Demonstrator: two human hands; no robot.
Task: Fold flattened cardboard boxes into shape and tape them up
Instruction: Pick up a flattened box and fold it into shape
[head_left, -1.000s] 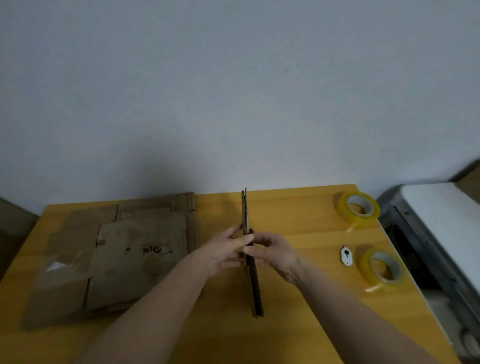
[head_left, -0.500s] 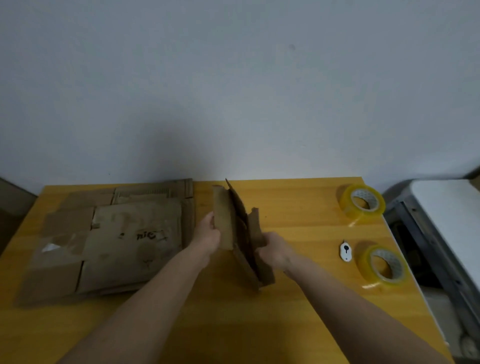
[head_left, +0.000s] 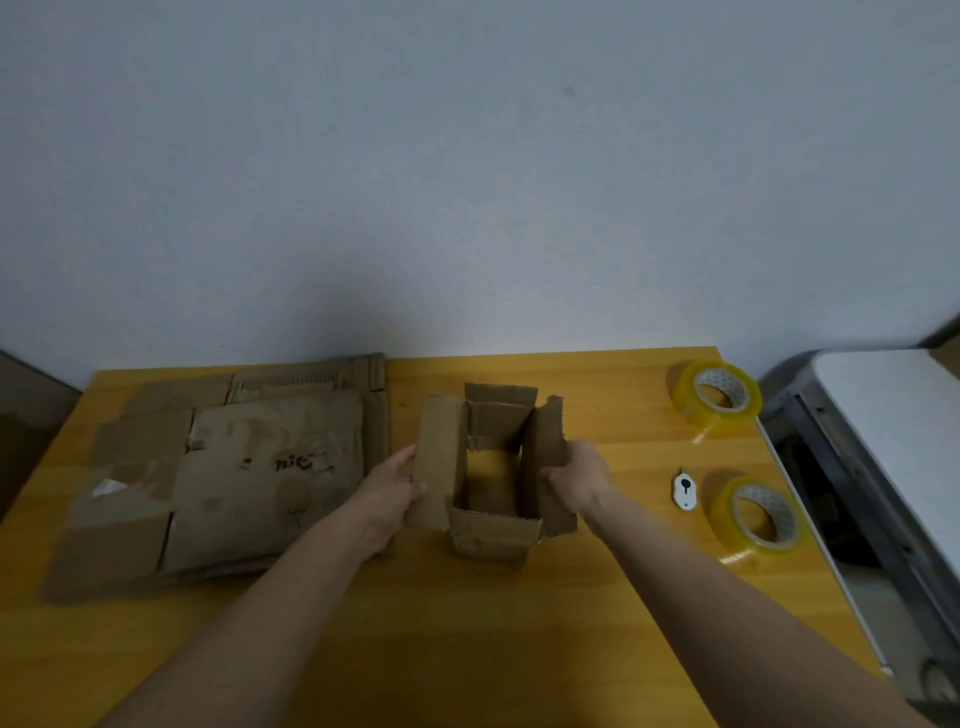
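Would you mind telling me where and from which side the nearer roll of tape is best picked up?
Grip the nearer tape roll across its ring wall, a thumb in the open core, coming from above with the right hand. It lies flat, hole up, beside the small white cutter, so approach from its right side.

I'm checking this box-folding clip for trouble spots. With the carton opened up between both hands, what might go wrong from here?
1. The box has no bottom yet: the table shows through it. If the left hand or right hand lets go, it may fold flat again.
2. The right flap has a ragged edge and may tear further when folded.
3. Both tape rolls lie apart to the right, so fetching one means freeing a hand.
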